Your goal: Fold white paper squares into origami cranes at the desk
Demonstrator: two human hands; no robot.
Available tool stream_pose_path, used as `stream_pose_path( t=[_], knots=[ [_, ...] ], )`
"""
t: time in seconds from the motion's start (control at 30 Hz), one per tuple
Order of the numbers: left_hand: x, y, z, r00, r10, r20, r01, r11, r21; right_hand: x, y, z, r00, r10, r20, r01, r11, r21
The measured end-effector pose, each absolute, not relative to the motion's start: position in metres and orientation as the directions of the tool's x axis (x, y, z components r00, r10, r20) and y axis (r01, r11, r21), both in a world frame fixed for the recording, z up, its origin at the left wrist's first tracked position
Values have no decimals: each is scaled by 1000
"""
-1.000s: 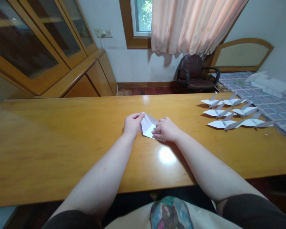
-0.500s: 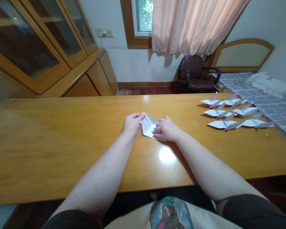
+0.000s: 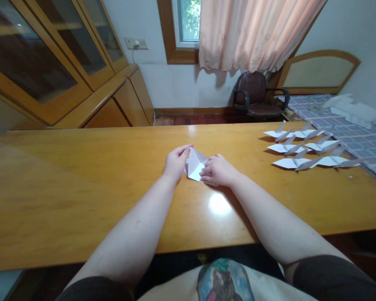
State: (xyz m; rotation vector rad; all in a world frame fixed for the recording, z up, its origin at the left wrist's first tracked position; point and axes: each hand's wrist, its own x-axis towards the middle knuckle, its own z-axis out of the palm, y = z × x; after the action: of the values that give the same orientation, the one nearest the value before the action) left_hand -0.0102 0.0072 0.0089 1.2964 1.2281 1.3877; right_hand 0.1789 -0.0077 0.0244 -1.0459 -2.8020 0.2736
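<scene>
A partly folded sheet of white paper [image 3: 195, 165] lies at the middle of the wooden table [image 3: 81, 188]. My left hand [image 3: 176, 161] pinches the paper's far left edge between thumb and fingers and lifts a flap. My right hand [image 3: 218, 170] rests on the paper's right side with fingers curled, pressing it onto the table. Part of the sheet is hidden under my right hand.
Several finished white paper cranes [image 3: 303, 149] stand in rows at the table's right end. Beyond them lies a bed with a blue patterned cover [image 3: 357, 133]. A dark office chair [image 3: 257, 96] stands behind the table and wooden cabinets [image 3: 65, 71] line the left wall.
My left hand has shifted slightly right and raised the paper's flap a little higher. My right hand has stayed in place on the paper.
</scene>
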Motion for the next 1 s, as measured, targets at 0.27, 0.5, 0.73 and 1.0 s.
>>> stream_pose_path(
  t=[0.27,0.5,0.73,1.0],
  knots=[
    [-7,4,5,-3,992,129,61,-129,990,177,-11,26,-743,656,135,623,751,-217],
    [-3,-3,11,-3,991,132,103,-131,986,179,-10,21,-364,821,439,774,529,-347],
    [2,-9,14,77,991,107,70,-113,991,178,-6,16,-463,816,347,680,578,-451],
    [2,-11,17,157,979,131,29,-137,990,182,-8,20,-459,784,417,618,619,-484]
  ],
)
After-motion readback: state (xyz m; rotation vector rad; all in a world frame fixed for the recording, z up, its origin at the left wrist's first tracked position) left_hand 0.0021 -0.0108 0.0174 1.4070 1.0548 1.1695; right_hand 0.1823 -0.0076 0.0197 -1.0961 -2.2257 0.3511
